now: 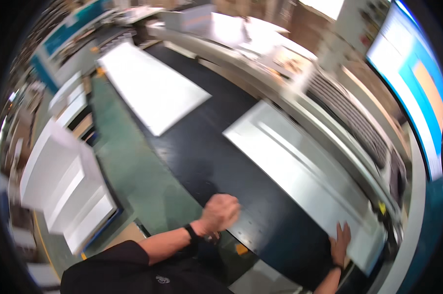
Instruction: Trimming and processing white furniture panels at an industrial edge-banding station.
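Note:
A long pale metal panel (292, 164) lies along the right side of a dark conveyor-like table (202, 152). My right hand (340, 243) rests at the panel's near end, its fingers stretched out and touching the surface by the edge. Over the table's left edge, my left hand (221, 213) is curled into a loose fist, with nothing seen in it. A dark band circles the left wrist. Farther up the table lies a second flat white panel (153, 88), apart from both hands.
A keyboard (348, 120) and a mouse (397, 174) sit on the ledge beyond the panel, near a large lit screen (412, 83). Bent white panels (67, 181) are stacked at left, beside the green floor (123, 152). A pale rail (216, 54) borders the table's far side.

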### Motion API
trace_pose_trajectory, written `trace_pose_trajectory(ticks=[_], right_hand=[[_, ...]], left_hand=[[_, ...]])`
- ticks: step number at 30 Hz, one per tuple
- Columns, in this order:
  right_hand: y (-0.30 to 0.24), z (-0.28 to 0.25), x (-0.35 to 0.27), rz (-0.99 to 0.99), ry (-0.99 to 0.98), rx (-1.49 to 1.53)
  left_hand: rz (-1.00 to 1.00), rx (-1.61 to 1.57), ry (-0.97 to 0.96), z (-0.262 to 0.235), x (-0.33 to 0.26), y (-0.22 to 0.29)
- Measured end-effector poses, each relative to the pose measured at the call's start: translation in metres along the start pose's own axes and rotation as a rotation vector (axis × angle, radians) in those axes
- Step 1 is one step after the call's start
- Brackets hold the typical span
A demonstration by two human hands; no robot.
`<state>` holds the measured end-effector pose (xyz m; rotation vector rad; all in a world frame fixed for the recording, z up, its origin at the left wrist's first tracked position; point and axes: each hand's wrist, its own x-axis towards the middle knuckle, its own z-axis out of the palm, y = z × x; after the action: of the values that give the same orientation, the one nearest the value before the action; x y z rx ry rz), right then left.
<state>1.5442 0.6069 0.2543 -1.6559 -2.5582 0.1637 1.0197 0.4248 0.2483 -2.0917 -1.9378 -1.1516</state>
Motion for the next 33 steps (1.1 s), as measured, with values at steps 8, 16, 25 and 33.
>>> trace_pose_trajectory(ticks=[8, 16, 25, 33], right_hand=[[-0.098, 0.001, 0.0, 0.004, 0.142, -0.048], [-0.452, 0.011, 0.022, -0.522, 0.048, 0.626], [-0.783, 0.079, 0.034, -1.049, -0.644, 0.984], [-0.91, 0.101, 0.059, -1.174, -0.647, 0.655]], left_hand=[[-0.109, -0.328, -0.181, -0.049, -0.029, -0.024], [-0.469, -0.449, -0.472, -0.145, -0.093, -0.096], [-0.444, -0.609, -0.389, -0.292, -0.181, -0.215], [-1.158, -0.256, 0.503, -0.472, -0.304, -0.305]])
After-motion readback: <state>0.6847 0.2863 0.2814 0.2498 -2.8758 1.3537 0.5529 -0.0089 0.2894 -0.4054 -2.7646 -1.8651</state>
